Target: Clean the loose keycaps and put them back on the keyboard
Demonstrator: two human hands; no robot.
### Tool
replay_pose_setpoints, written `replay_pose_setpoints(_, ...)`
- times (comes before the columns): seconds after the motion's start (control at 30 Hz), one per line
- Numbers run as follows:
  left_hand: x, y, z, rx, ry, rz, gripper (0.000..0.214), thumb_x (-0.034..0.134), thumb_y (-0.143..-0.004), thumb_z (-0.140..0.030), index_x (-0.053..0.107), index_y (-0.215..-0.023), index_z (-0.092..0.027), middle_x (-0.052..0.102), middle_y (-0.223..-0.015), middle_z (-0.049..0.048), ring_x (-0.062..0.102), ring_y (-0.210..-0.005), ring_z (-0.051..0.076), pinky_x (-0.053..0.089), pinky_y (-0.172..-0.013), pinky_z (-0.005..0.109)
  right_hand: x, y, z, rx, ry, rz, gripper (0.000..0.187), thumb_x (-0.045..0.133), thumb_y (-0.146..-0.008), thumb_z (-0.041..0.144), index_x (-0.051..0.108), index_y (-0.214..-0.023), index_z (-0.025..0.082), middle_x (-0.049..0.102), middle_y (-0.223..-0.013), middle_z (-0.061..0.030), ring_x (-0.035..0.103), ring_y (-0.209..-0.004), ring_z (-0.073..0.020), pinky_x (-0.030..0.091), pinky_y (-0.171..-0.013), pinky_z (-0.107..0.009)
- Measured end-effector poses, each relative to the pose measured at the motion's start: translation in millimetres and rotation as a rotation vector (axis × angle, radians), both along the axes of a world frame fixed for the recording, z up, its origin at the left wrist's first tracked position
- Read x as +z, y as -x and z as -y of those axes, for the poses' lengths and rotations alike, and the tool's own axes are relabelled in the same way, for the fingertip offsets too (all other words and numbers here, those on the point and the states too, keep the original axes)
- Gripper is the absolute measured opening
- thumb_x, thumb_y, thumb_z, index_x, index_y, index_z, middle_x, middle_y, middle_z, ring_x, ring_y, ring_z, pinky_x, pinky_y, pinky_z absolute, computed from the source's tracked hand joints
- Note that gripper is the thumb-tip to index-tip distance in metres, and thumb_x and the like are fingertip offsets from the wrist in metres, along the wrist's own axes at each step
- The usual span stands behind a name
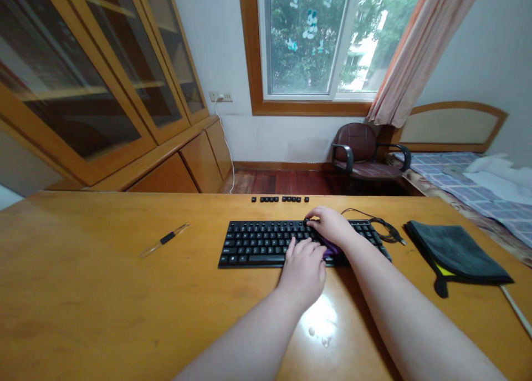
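Note:
A black keyboard (257,242) lies on the wooden desk, with its upper right partly hidden by my hands. My left hand (305,267) rests on the lower middle of it, fingers spread over the keys. At the top row, my right hand (330,225) pinches a small dark keycap (307,221) between thumb and fingertips. Between the left fingers and the right wrist shows a purple object (331,249), mostly covered, its kind unclear. Several loose black keycaps (269,199) stand in a line along the desk's far edge, behind the keyboard.
A coiled cable (388,231) lies right of the keyboard. Farther right is a folded dark grey cloth (461,253). On the left lies a thin clear tool with a black grip (168,238). Beyond the desk (103,303) stand a chair (359,151) and a bed (453,164).

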State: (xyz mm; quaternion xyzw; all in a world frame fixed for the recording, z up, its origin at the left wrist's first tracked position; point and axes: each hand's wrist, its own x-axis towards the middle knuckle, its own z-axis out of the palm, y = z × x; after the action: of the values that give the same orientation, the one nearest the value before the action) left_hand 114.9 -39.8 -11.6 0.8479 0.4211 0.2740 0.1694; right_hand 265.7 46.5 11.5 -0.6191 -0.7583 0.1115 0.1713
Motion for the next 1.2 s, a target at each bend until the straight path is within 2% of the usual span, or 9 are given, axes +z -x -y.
replay_pose_setpoints(0.4,2.4,0,0,0.009,0.018,0.042,0.031,0.050,-0.080,-0.017,0.057,-0.110,-0.025,0.062,-0.113,0.0036,0.047,-0.117,0.022,0.021,-0.110,0.051,-1.3,2,4,0.015,-0.040,0.029,0.021,0.054,-0.083,0.028,0.068,-0.096,0.020,0.067,-0.098,-0.0065,0.061,-0.093,-0.0189,0.043,-0.085,-0.028)
replay_pose_setpoints(0.73,3.6,0,0,0.024,0.025,0.036,0.029,0.050,-0.081,-0.018,0.057,-0.108,-0.024,0.062,-0.112,0.0036,0.048,-0.117,0.022,0.021,-0.110,0.050,0.3,4,6,0.032,-0.022,0.045,0.022,0.051,-0.085,0.028,0.071,-0.090,0.021,0.069,-0.096,-0.0063,0.062,-0.092,-0.0187,0.043,-0.084,-0.027)
replay_pose_setpoints(0.83,4.4,0,0,0.024,0.029,0.043,0.029,0.051,-0.081,-0.017,0.057,-0.108,-0.024,0.062,-0.112,0.0038,0.047,-0.117,0.022,0.021,-0.110,0.051,1.0,5,5,0.002,-0.025,0.032,0.025,0.049,-0.086,0.032,0.072,-0.087,0.022,0.070,-0.094,-0.0065,0.063,-0.090,-0.0192,0.044,-0.083,-0.028)
replay_pose_setpoints(1.07,3.3,0,0,0.024,0.024,0.043,0.029,0.050,-0.080,-0.016,0.058,-0.107,-0.024,0.063,-0.110,0.0042,0.048,-0.116,0.022,0.021,-0.110,0.050,-6.3,10,2,-0.100,0.017,0.073,0.019,0.055,-0.082,0.033,0.072,-0.085,0.024,0.071,-0.093,-0.0051,0.064,-0.090,-0.0215,0.044,-0.079,-0.030)
replay_pose_setpoints(1.2,2.6,-1,0,0.022,0.016,0.051,0.028,0.050,-0.081,-0.016,0.058,-0.107,-0.024,0.063,-0.110,0.0040,0.048,-0.116,0.022,0.021,-0.110,0.050,-5.3,9,7,-0.102,0.010,0.065,0.022,0.052,-0.083,0.035,0.071,-0.086,0.024,0.071,-0.095,-0.0055,0.063,-0.091,-0.0210,0.044,-0.081,-0.030)
